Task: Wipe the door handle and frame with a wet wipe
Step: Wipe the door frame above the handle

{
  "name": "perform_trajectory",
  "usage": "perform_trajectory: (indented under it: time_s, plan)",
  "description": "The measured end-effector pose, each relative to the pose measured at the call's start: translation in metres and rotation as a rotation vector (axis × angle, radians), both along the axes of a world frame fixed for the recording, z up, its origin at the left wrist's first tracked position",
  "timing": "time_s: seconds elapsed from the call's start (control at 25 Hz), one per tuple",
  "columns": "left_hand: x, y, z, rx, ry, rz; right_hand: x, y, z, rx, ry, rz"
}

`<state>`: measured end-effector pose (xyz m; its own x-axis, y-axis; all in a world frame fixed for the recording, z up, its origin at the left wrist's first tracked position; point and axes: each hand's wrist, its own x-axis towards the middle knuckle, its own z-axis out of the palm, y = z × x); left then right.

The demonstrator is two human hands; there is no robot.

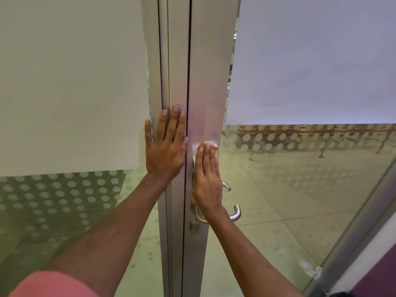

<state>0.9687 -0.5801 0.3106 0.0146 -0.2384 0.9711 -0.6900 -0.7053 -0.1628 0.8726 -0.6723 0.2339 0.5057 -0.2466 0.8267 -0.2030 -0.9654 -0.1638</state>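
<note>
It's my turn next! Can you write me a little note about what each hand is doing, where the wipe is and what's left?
Left hand: flat against the frame post left of the door gap.
Right hand: straight fingers press the wet wipe onto the door frame, above the door handle.
Done: frame wiping is under way; how much is clean, I cannot tell.
Left: the handle, untouched right now, and probably more frame.

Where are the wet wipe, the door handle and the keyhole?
wet wipe (195, 149), head view, on its white left edge.
door handle (235, 213), head view, on the curved end of the lever.
keyhole (195, 227), head view, on the lock cylinder's face.
</note>
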Motion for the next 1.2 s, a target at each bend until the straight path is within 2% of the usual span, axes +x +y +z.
perform_trajectory:
  time_s: [0.16, 0.36, 0.44, 0.64, 0.72, 1.0, 1.2]
  plan:
    - [0.001, 0.000, -0.001, 0.006, 0.000, 0.002, -0.018, -0.008, -0.033, -0.016, 0.118, -0.024]
    - [0.002, -0.001, -0.001, 0.010, 0.003, 0.016, -0.003, -0.026, 0.036, -0.088, 0.030, -0.034]
    - [0.002, 0.000, -0.001, 0.008, 0.013, 0.010, 0.000, -0.028, 0.043, -0.085, 0.012, -0.028]
    - [0.000, 0.001, 0.000, 0.000, 0.015, -0.004, -0.021, -0.020, -0.019, -0.080, 0.135, -0.037]
    - [0.000, 0.000, 0.000, 0.003, 0.004, 0.002, -0.025, -0.024, -0.024, -0.090, 0.153, -0.045]
    - [0.000, 0.000, 0.001, 0.002, 0.013, 0.000, -0.010, -0.023, 0.052, -0.061, 0.004, -0.049]
    - [-0.002, 0.000, 0.001, 0.002, 0.016, -0.004, -0.024, -0.018, 0.010, -0.069, 0.087, -0.051]
